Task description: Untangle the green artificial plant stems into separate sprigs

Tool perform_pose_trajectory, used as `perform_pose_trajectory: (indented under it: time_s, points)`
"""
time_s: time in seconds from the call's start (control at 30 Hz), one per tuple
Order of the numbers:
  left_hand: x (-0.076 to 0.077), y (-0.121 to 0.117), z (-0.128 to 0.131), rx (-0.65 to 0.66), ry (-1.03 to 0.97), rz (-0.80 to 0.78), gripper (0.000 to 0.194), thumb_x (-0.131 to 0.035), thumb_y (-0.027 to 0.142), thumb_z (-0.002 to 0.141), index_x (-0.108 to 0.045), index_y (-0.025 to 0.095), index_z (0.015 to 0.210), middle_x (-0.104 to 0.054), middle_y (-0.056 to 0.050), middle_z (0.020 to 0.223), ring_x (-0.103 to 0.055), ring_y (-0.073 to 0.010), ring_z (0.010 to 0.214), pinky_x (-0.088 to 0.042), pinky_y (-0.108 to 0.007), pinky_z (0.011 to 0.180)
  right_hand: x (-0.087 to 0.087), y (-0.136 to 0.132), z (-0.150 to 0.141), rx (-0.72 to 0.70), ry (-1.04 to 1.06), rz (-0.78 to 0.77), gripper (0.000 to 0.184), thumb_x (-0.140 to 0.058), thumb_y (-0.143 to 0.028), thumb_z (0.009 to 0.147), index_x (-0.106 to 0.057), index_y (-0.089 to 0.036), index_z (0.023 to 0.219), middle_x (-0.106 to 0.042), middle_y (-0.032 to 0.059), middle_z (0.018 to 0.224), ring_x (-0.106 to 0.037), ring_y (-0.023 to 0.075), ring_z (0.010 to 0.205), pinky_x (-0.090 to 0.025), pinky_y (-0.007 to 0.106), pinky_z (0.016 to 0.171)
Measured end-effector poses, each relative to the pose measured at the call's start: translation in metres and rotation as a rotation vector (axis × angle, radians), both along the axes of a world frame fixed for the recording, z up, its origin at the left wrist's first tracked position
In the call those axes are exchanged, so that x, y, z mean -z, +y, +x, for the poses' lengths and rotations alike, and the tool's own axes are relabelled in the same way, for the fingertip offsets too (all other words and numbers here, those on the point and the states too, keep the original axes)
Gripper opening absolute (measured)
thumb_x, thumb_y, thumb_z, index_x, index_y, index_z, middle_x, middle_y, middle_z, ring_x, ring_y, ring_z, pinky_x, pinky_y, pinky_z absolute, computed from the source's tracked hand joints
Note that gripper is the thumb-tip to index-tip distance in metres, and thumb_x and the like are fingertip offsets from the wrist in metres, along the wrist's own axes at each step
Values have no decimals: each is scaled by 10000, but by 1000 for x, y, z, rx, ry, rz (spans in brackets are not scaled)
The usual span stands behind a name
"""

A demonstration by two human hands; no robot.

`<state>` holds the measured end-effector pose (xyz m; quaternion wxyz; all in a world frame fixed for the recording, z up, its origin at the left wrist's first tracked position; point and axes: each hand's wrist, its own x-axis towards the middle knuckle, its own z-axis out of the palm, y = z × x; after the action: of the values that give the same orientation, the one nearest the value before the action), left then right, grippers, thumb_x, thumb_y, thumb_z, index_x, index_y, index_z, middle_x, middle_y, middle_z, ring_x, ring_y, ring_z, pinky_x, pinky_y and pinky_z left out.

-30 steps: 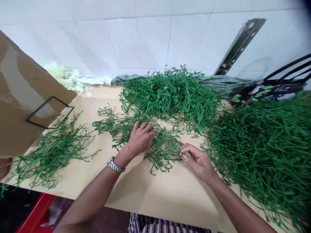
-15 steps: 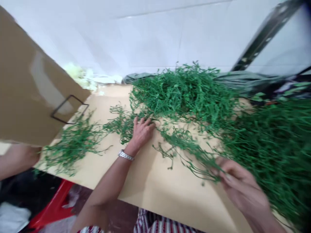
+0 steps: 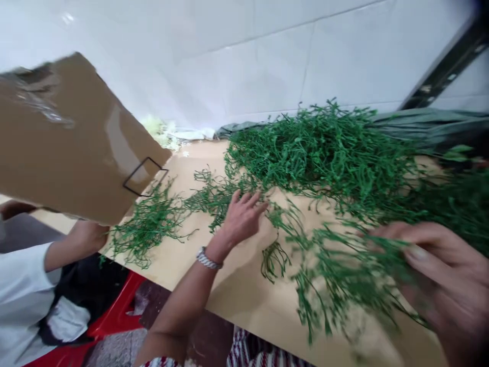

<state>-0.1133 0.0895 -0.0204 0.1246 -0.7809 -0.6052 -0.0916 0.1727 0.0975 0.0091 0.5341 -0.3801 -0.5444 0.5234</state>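
Fanning over the flat tan desk, thin green stems are pinched by the right hand; the left hand is loosely spread at a wiry green tangle.

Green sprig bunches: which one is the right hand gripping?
The partly blurred bunch at lower right, pinched by the right hand. The heap along the wall, small pile beside the cardboard panel and sprigs by the left hand lie on the table.

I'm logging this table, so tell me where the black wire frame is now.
In the head view, the black wire frame is at the left, overlapping the lower right corner of the cardboard, just above the leftmost green pile.
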Motion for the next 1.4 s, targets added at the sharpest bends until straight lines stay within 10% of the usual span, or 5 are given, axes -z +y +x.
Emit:
perform_pose_trajectory:
  time_s: [0.23, 0.47, 0.67, 1.17, 1.4]
  points:
    - [4, -28, -57, -541, -193, 169, 421, -457, 343, 819, -518, 145, 1185, -499, -203, 1223, -457, -361, 1098, -368, -545, 853, 17, 39, -37, -118, 81, 94, 83, -616, -296, 743, -582, -223, 764, -536, 5, 747, -503, 128, 680, -414, 250, 622]
    - [-4, -35, -10, -385, -213, 377, 255, -514, 258, 805, -583, 213, 1046, -563, -127, 1148, -422, -332, 1147, -267, -569, 946, 42, 40, -40, -269, -199, 241, 64, -554, -268, 813, -601, -226, 821, -587, 9, 818, -541, 163, 818, -408, 278, 727]
    - [-13, -36, 54, 50, -433, 69, 384, -529, 245, 786, -480, 154, 1155, -581, -122, 1117, -494, -256, 1063, -349, -458, 940, 39, 26, -37, -264, -181, 342, 58, -527, -242, 831, -580, -219, 831, -583, 20, 804, -544, 171, 837, -412, 318, 792]
    - [-10, -38, 73, 322, -804, 167, 371, -406, 7, 755, -562, 213, 1021, -596, -53, 809, -527, -174, 787, -413, -349, 700, 12, 10, -25, -386, -574, 378, 96, -470, -154, 800, -555, -171, 758, -531, 0, 662, -474, 103, 607, -363, 218, 566]
    - [3, -59, 100, 492, -510, 224, 288, -418, 85, 700, -569, 155, 935, -582, -120, 917, -529, -210, 848, -421, -445, 795, 19, 5, -24, -408, -608, 302, 114, -474, -126, 779, -517, -165, 680, -493, -17, 628, -450, 90, 596, -348, 198, 556]
